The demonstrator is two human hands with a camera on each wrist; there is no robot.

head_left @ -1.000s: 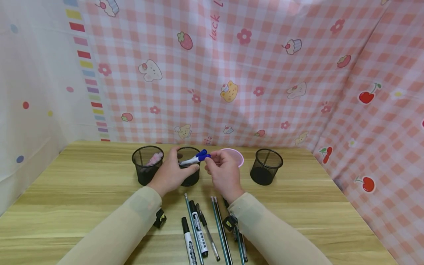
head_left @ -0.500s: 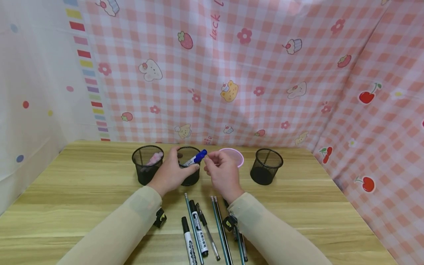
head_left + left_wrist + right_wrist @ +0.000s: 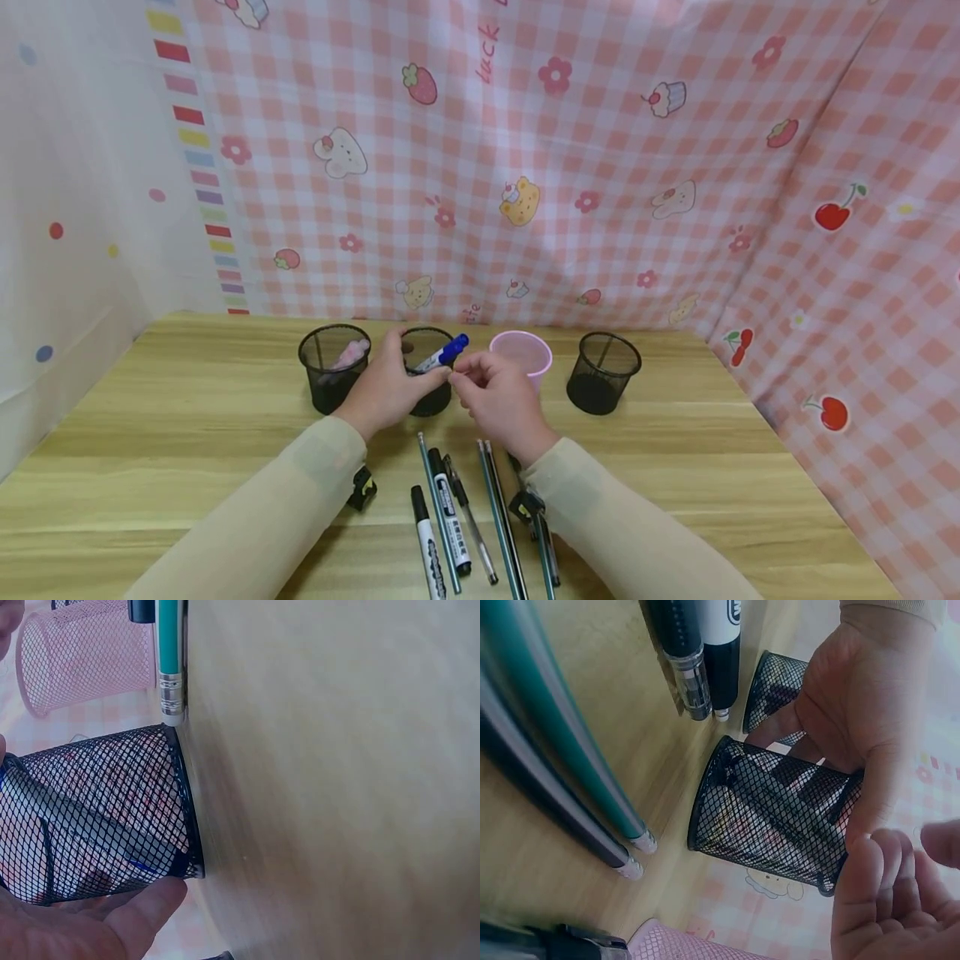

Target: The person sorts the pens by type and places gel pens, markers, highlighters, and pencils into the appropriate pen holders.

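My left hand (image 3: 386, 383) grips a black mesh pen cup (image 3: 769, 817), thumb in front and fingers behind. A blue-capped marker (image 3: 442, 353) leans inside it, cap above the rim; the left wrist view shows its white barrel (image 3: 90, 817) through the mesh. My right hand (image 3: 504, 400) is at the cup's mouth, fingers bent, its fingertips close to my left thumb. Whether those fingertips hold anything is hidden in the head view. In the right wrist view, the same right hand (image 3: 892, 900) shows nothing visible between the fingers.
Left stands another black mesh cup (image 3: 330, 392) with a pink fluffy item (image 3: 351, 354). To the right are a pink mesh cup (image 3: 522, 350) and a black mesh cup (image 3: 600, 387). Black-capped markers (image 3: 427, 542), a pen (image 3: 470, 521) and several pencils (image 3: 498, 517) lie in front.
The right hand moved left and slightly down toward the cup rim. A second blue-capped marker, visible in its fingers a second ago, no longer shows separately. The left hand keeps its grip.
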